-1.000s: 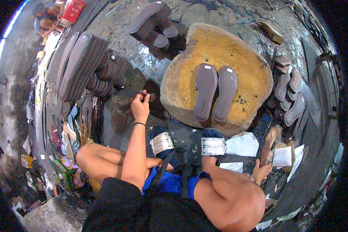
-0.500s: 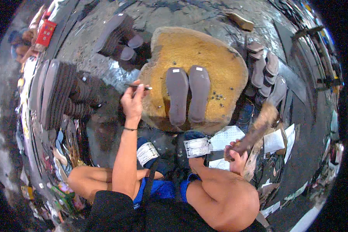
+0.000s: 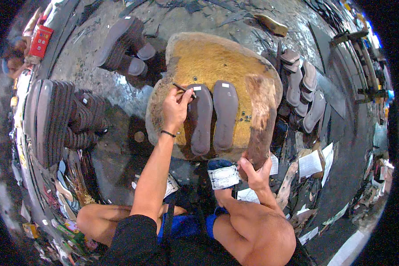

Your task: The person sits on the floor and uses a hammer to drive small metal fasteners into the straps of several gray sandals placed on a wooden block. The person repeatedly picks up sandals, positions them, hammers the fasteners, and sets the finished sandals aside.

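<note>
Two brown shoe soles, a left sole and a right sole, lie side by side on a yellowish chopping block, each with a small white label at its far end. My left hand is closed around a slim dark punch, held slantwise with its lower end at the far end of the left sole. Whether the tip touches the sole, I cannot tell. Wrapped around the near end of a worn wooden club is my right hand; the club lies over the block's right side.
Sole stacks stand on the left and far left. More soles lie right of the block, near white papers. Small dark bits dot the block. A wooden piece lies beyond it.
My left hand has brought the punch rightward to the left sole. My right hand has swung the wooden club up and left, from beside my knee to over the block. The view has shifted slightly.
</note>
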Demonstrator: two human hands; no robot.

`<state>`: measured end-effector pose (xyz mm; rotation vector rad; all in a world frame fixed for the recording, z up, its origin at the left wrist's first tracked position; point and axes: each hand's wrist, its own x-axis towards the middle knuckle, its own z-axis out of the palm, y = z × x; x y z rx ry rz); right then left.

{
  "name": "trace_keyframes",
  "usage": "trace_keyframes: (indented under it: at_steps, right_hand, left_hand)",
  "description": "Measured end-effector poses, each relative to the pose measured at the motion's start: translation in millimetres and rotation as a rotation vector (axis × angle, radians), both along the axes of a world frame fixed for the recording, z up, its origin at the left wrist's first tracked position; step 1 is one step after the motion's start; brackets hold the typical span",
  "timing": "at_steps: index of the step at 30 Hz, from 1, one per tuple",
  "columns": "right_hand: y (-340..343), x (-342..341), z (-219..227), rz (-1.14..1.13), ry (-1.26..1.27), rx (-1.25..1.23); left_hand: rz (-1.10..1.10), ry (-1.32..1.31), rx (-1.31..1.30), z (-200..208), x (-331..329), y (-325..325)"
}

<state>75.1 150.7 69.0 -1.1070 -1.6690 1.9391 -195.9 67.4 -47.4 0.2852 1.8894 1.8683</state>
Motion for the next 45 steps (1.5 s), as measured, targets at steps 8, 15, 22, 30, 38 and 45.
trace_keyframes:
  at_steps: [8, 15, 22, 30, 38, 45]
  right_hand:
    - [5.8, -93.5, 108.2, -0.147, 0.828, 0.191]
    - [-7.5, -70.0, -36.7, 0.645, -0.219, -0.258]
    - [-6.2, -83.5, -80.8, 0.127, -0.092, -0.34]
    - [-6.1, -57.4, -55.4, -0.168, -0.072, -0.614]
    - [10.8, 2.7, -69.4, -0.195, -0.119, -0.243]
    - [13.9, 14.9, -37.9, -0.131, -0.179, -0.263]
  left_hand:
    - [-0.092, 0.363, -0.304, 19.3, 7.4, -2.6]
    - [-0.265, 1.044, -0.391, -48.3, -18.6, -39.6]
    - [-0.036, 0.138, -0.171, 6.6, 7.4, 14.1]
    - [-0.241, -0.084, -0.06, 49.8, 114.5, -24.5]
    - [-0.063, -0.159, 0.133, 20.6, 48.8, 35.8]
    - [-0.17, 0.026, -0.009, -8.0, 19.6, 78.8]
